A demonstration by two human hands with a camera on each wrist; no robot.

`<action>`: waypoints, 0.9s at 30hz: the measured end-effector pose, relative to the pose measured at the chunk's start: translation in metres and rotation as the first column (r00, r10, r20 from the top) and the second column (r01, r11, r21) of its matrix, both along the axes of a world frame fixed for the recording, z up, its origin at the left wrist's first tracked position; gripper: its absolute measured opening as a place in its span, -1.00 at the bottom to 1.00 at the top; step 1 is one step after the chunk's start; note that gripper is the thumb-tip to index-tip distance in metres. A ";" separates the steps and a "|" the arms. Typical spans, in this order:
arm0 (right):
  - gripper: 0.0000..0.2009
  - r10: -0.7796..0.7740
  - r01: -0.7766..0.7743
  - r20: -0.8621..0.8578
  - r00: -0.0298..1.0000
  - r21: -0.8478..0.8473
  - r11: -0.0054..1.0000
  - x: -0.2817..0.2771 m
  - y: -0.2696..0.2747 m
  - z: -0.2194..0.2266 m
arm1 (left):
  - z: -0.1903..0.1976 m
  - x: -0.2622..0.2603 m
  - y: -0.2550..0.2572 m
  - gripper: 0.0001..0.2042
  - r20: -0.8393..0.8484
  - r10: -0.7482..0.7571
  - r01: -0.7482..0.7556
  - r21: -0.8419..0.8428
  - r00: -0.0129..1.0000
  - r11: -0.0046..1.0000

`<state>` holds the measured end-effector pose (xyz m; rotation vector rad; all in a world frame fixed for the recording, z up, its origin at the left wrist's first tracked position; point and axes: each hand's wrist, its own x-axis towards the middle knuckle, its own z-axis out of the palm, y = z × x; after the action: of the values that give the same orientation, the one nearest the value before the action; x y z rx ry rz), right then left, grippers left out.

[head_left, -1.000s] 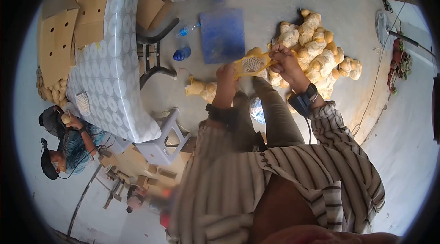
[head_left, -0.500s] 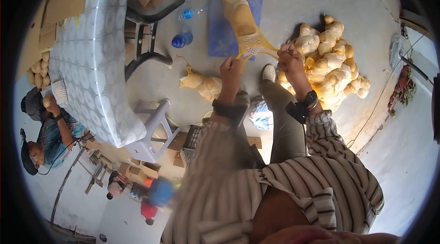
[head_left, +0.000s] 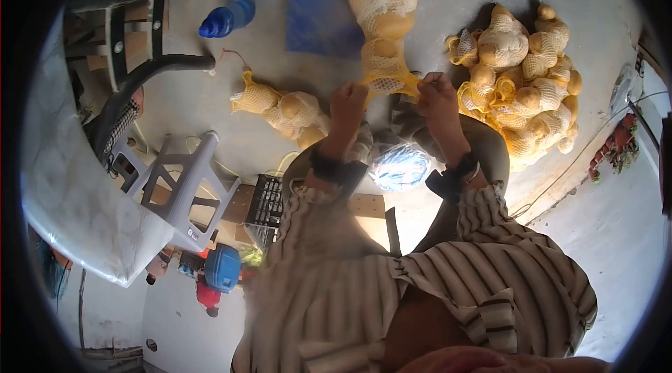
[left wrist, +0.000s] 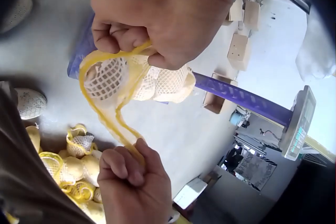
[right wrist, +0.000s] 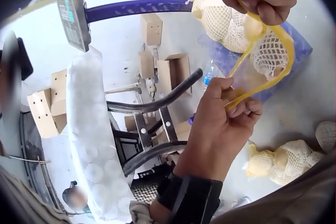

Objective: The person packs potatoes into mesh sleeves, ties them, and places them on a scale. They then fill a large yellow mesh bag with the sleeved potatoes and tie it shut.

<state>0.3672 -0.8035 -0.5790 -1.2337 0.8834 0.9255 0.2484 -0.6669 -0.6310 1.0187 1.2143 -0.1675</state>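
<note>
A long clear bag (head_left: 385, 2) with a yellow rim holds several round yellow-brown fruits in white foam nets. My left hand (head_left: 348, 108) pinches one side of the rim and my right hand (head_left: 441, 101) pinches the other, so the mouth stretches between them. The left wrist view shows the yellow rim (left wrist: 86, 85) as a wide loop, with a netted fruit (left wrist: 106, 79) just inside. In the right wrist view the bag's body (right wrist: 223, 24) overlaps the blue scale platform (right wrist: 302, 50).
On the right lies a heap of filled bags (head_left: 525, 86); another filled bag (head_left: 287, 110) lies at left. A blue bottle (head_left: 227, 18), a black-legged stand (head_left: 117, 44), a grey stool (head_left: 185, 191) and a covered table (head_left: 91, 212) stand left. A scale display (left wrist: 299, 124) tops a blue post (left wrist: 247, 95).
The bag first swung forward from between my hands over the blue platform. Both hands keep the rim. My knees have since spread and bent, and the floor things appear larger in the head view.
</note>
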 end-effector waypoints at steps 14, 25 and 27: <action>-0.88 0.133 -0.135 0.136 0.982 0.002 0.991 -0.009 0.003 -0.076 | -0.019 0.007 0.042 -0.91 0.049 0.068 -0.056 -0.217 0.997 0.975; -0.88 0.297 -0.382 0.570 0.766 0.033 0.923 -0.046 -0.003 -0.078 | -0.021 -0.029 0.022 -0.89 0.377 -0.189 0.203 0.002 0.907 0.979; -0.87 0.304 -0.389 0.601 0.739 0.012 0.921 -0.054 -0.011 -0.077 | -0.011 -0.021 0.014 -0.87 0.494 -0.109 0.149 -0.041 0.863 0.988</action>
<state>0.3127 -0.8146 -0.6564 -1.4776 0.0799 0.7970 0.2275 -0.6524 -0.6417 0.9972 0.6693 -0.0521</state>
